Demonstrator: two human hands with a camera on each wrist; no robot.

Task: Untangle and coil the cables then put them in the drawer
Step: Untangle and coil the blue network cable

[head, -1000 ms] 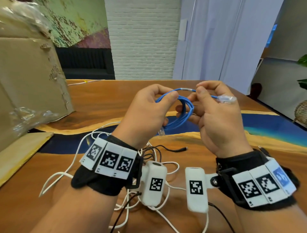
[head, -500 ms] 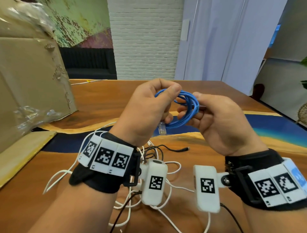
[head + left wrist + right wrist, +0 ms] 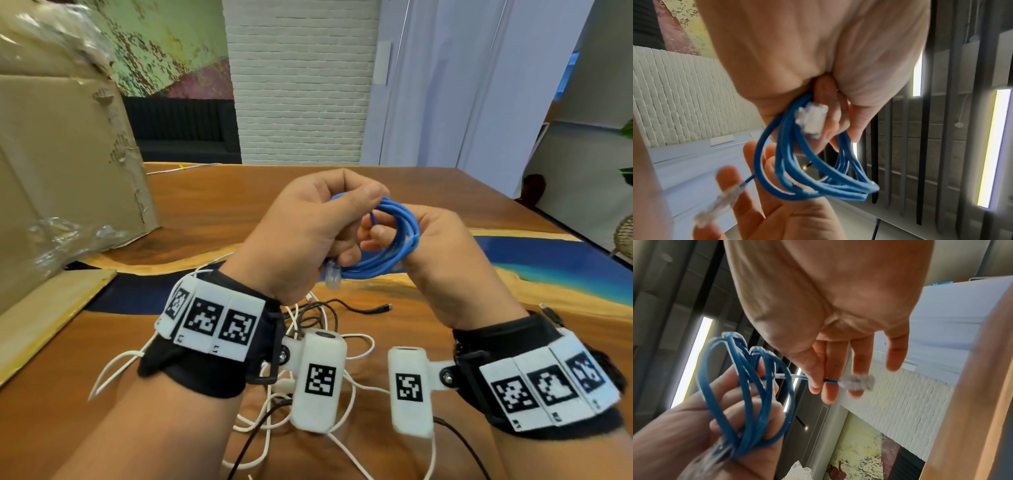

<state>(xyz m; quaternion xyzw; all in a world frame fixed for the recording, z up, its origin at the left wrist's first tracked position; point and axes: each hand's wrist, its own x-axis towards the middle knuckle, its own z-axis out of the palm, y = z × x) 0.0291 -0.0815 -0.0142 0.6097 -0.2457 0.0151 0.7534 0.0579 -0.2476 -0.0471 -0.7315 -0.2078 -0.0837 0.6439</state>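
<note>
Half a second earlier the right hand [image 3: 442,263] had lain beside the blue cable [image 3: 394,246]; now its fingers [image 3: 830,386] had gone through the middle of the coil, pinching the free end just behind its clear plug [image 3: 857,382]. A second earlier that plug had stuck out to the right of the hands. The left hand [image 3: 301,240] gripped the bundled loops, fingers curled round them, with the other plug [image 3: 333,277] hanging below its palm. By my reading, the tail was being tucked through to lock the coil, so this cable was nearly ready for the drawer, which no view showed. Near the wrists, white cables [image 3: 113,363] and a black cable [image 3: 359,310] lay tangled on the wooden table [image 3: 212,205], not yet sorted.
</note>
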